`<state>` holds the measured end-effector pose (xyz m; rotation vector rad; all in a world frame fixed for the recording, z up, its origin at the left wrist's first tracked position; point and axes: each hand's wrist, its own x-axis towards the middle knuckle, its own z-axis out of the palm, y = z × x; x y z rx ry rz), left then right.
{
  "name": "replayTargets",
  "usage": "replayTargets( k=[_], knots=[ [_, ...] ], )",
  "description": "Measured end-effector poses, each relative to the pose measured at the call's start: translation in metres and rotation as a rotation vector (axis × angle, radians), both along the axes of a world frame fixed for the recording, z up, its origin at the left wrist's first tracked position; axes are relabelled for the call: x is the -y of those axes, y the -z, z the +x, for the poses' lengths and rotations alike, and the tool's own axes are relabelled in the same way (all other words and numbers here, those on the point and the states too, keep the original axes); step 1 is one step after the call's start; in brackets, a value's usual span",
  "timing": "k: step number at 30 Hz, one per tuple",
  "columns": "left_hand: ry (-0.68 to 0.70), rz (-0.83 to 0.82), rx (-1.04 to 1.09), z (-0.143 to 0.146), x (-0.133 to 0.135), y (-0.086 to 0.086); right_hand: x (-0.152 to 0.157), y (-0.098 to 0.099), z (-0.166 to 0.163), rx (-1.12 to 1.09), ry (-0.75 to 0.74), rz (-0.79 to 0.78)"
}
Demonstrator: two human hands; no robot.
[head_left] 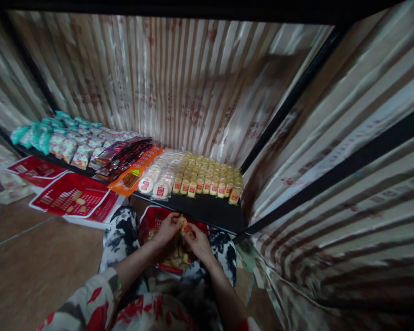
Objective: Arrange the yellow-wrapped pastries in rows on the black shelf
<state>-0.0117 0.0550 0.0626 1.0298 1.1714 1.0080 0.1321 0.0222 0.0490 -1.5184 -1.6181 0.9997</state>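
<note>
Both my hands meet over a red basket [145, 216] between my knees. My left hand [170, 226] pinches one end of a small yellow wrapped snack [185, 225] with a red label. My right hand [196, 239] grips its other side, fingers closed. More wrapped snacks [175, 257] of a similar yellow lie in the basket below, partly hidden by my hands. Just beyond, rows of the same yellow snacks [207, 179] stand packed on a black shelf [210, 211].
Left along the shelf lie white round packets [160, 189], an orange bag [129, 179], dark packages [120, 158] and several white and teal packets [69, 149]. Red printed boxes [79, 197] sit on the floor at left. Black posts [293, 101] and striped curtains [165, 78] enclose the shelf.
</note>
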Motion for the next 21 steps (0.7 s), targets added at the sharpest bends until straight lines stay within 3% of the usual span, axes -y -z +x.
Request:
replayTargets(
  k=[10,15,21],
  knots=[
    [-0.091,0.085,-0.063,0.023,-0.014,-0.001,-0.005,-0.001,0.002,-0.154,0.14,0.058],
    [-0.075,0.144,-0.07,0.035,-0.025,-0.021,-0.022,-0.002,0.007,-0.309,0.229,0.093],
    [-0.078,0.242,-0.107,0.056,-0.036,-0.037,-0.057,-0.003,0.023,-0.247,0.423,0.151]
  ],
)
